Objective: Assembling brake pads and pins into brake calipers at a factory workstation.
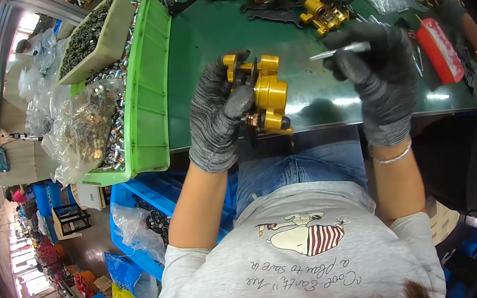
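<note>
Up over the near edge of the green tabletop, my left hand, in a grey knit glove, grips a gold brake caliper. The caliper has a dark bracket and a black rubber-like tip at its lower end. To its right, my gloved right hand pinches a slim silver metal pin between thumb and fingers. The pin points left toward the caliper, with a gap between them. Part of the pin is hidden in the fingers.
A green crate of small metal parts stands at left, carrying a cream tray and a plastic bag. More gold calipers and dark brackets lie at the back. At right sit a red container and another person's arm.
</note>
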A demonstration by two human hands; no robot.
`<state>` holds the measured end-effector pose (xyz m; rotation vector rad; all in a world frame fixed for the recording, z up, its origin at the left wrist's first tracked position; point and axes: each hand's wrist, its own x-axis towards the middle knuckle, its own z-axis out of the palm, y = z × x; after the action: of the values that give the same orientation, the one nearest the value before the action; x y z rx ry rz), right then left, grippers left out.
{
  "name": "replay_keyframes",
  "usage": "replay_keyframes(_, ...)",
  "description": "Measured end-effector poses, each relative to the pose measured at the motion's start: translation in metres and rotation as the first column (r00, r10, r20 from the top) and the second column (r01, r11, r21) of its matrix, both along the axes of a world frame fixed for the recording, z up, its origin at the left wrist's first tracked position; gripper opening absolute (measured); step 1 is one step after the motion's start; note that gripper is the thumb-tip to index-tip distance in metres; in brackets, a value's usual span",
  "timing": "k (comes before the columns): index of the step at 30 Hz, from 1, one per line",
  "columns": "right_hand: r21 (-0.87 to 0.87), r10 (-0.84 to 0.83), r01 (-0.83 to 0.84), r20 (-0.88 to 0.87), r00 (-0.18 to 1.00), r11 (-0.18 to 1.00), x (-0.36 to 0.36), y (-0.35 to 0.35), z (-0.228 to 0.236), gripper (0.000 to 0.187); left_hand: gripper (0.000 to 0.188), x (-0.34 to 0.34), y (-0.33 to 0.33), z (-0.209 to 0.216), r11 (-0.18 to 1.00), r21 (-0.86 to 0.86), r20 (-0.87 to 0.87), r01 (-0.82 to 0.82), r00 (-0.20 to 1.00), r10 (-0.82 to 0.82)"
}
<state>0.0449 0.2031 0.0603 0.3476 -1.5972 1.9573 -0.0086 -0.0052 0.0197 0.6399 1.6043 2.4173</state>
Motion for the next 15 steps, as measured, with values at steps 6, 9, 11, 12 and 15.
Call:
replay_keyframes(6,-0.196,0.025,-0.009,0.080,0.996,0.980,0.007,-0.027,-0.013,0.028,0.050,0.010,0.004,-0.005,0.989,0.132,0.110,0.067,0.991,-0.082)
replay_keyframes(9,-0.234,0.008,0.015,0.095,0.995,0.972,0.010,-0.031,-0.015,0.029,0.050,0.018,0.010,0.000,0.982,0.182,0.159,0.048,0.984,-0.078)
replay_keyframes(11,-0.180,-0.021,0.035,0.083,0.996,0.983,0.010,-0.032,-0.017,0.034,0.051,0.021,0.011,0.001,0.978,0.206,0.185,0.037,0.980,-0.076)
replay_keyframes(12,-0.154,-0.034,0.045,0.076,0.997,0.987,0.011,-0.032,-0.018,0.036,0.049,0.022,0.012,0.001,0.980,0.195,0.169,0.040,0.983,-0.074)
replay_keyframes(15,-0.078,-0.062,0.066,0.061,0.996,0.995,0.014,-0.039,-0.023,0.028,0.047,0.024,0.011,0.001,0.984,0.173,0.138,0.046,0.988,-0.071)
